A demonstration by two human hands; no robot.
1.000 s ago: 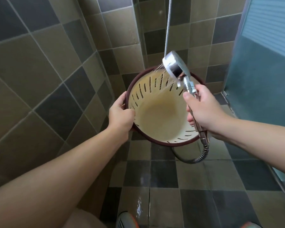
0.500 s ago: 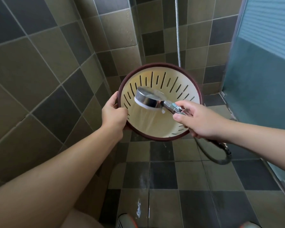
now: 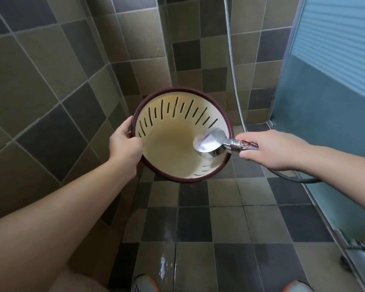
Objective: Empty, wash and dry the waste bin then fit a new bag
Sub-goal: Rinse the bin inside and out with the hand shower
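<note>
Gripping the waste bin (image 3: 169, 148) by its near-left rim, the left hand (image 3: 125, 143) tilts its empty mouth upward. Right hand (image 3: 268, 149) clasps the shower head (image 3: 209, 142), inside the bin's right rim. Emptying looks done, washing underway; drying and bagging remain.

**Figure: The wearer's body seen from the head camera**

I see both forearms bare from the frame edge to the wrist, with no sleeve over either. The left hand (image 3: 125, 142) and right hand (image 3: 271, 149) carry no glove, ring, watch or band that I can make out. A bare knee (image 3: 80, 279) shows at the bottom left. Two shoe tips enter at the bottom edge: the left shoe (image 3: 142, 283) grey-white with orange trim, the right shoe (image 3: 296, 287) grey with orange trim.
</note>
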